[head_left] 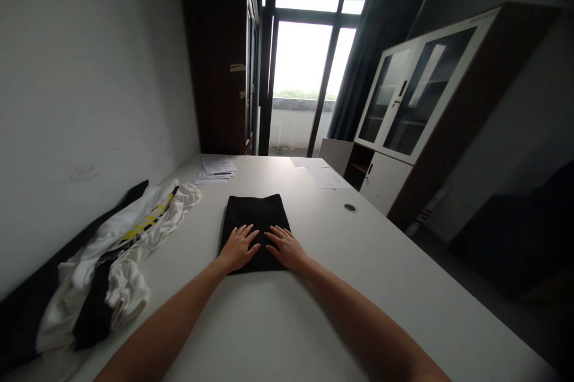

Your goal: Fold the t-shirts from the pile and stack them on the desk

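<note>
A folded black garment (255, 214) lies flat in the middle of the white table (359, 274). My left hand (240, 246) rests palm down on its near left part, fingers stretched out. Beside it, my right hand (284, 245) lies flat on the near right part, fingers spread. Both hands hold nothing; they press on the cloth side by side, fingertips almost touching.
A heap of white, black and yellow-striped clothes (116, 256) lies along the wall at the left. Paper stacks (216, 169) and loose sheets (320, 174) sit at the far end. A cable grommet (350, 207) is at right. A glass-door cabinet (417, 107) stands beyond the table's right edge.
</note>
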`<act>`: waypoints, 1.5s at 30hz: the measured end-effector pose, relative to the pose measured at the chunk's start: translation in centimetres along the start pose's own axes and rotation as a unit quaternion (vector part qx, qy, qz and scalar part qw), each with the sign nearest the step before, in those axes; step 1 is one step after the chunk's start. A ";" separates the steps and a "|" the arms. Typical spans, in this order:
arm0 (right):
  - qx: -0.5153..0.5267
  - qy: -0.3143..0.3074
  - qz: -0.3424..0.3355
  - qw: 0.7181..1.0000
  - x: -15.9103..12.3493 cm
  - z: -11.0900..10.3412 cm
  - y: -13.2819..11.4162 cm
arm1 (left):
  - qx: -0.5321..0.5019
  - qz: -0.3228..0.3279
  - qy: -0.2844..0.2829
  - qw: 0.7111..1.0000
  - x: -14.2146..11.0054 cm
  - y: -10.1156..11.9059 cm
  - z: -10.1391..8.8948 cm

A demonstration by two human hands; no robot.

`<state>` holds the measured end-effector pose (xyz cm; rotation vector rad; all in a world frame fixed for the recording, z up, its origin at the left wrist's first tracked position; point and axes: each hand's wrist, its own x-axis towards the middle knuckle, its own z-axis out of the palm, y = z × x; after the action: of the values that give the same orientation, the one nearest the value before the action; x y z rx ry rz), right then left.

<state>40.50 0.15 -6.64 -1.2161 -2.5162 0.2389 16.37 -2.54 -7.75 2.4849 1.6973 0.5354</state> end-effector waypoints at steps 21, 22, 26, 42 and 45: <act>-0.013 0.041 0.181 0.983 1.4 0.5 3.1 | 0.007 -0.171 0.036 0.985 2.1 -6.8 0.1; -0.005 0.041 0.169 0.985 1.4 0.5 3.3 | 0.003 -0.164 0.041 0.986 2.1 -6.7 0.0; 0.037 0.062 0.131 0.989 1.9 0.3 4.1 | -0.008 -0.148 0.061 0.987 1.9 -6.6 -0.2; 0.016 0.125 0.195 0.973 8.7 0.3 7.1 | 0.004 -0.121 0.085 0.989 1.0 -5.3 -0.5; 0.024 0.123 0.175 0.977 8.4 0.2 7.1 | 0.004 -0.123 0.084 0.989 1.0 -5.4 -0.6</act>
<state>40.75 11.14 -7.05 -1.5599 -2.0665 0.2163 11.75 0.31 -8.38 2.2429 2.0333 0.7287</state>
